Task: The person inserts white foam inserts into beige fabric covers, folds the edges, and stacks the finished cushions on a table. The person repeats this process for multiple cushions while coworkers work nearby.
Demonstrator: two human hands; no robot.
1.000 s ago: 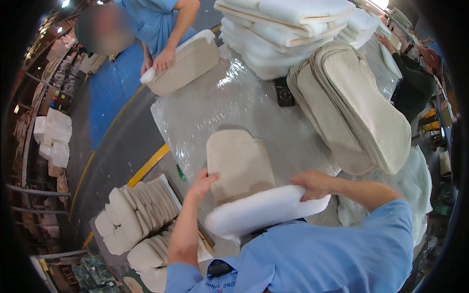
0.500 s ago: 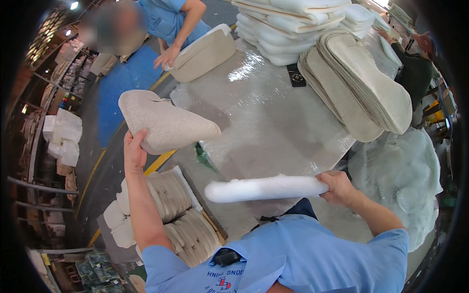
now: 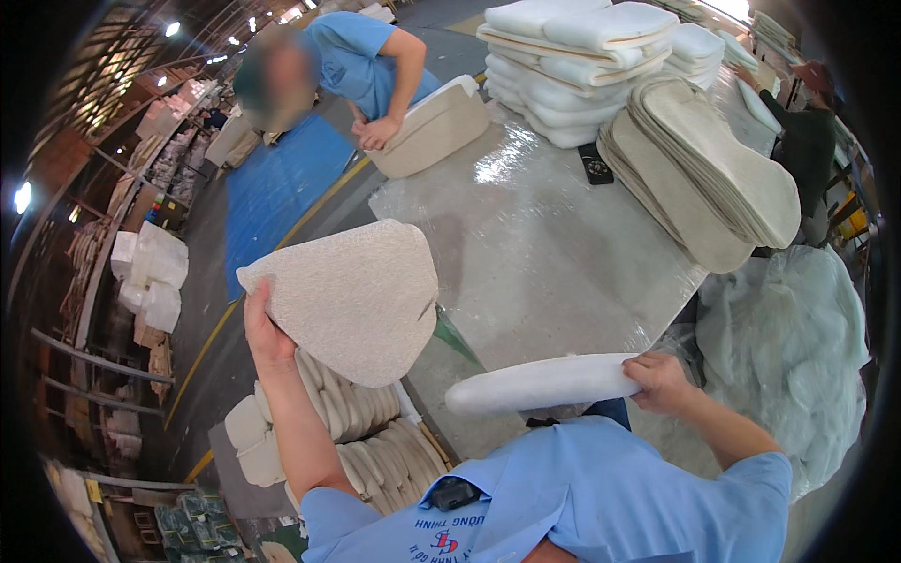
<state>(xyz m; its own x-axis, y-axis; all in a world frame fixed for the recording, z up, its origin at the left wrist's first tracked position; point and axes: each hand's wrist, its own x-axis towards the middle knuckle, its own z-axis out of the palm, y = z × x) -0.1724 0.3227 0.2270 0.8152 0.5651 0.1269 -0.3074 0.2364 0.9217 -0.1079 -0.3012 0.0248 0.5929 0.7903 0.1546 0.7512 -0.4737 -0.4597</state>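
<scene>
At the left, my left hand (image 3: 269, 330) is closed on the edge of a beige textured fabric cushion cover (image 3: 352, 296), held up with its broad face showing. My right hand (image 3: 664, 383) grips one end of a white fluffy padding insert (image 3: 544, 383). The insert lies level in front of my body, apart from the cover. Just beyond both is a plastic-covered table (image 3: 554, 272). A stack of beige covers (image 3: 709, 178) rests on its right side, with a small black object (image 3: 595, 164) beside it.
Behind stands a tall pile of white padding (image 3: 572, 66). Filled beige cushions (image 3: 385, 460) are packed low at my left. A large clear plastic bag (image 3: 784, 366) bulges at the right. Across the table, a person in blue (image 3: 380, 66) handles a beige cushion (image 3: 436, 131); another person (image 3: 807, 141) works far right.
The beige cover has turned and dropped, showing a broader face. The white insert sits slightly further right in view, still in my right hand. The other person's hands have come together at their cushion.
</scene>
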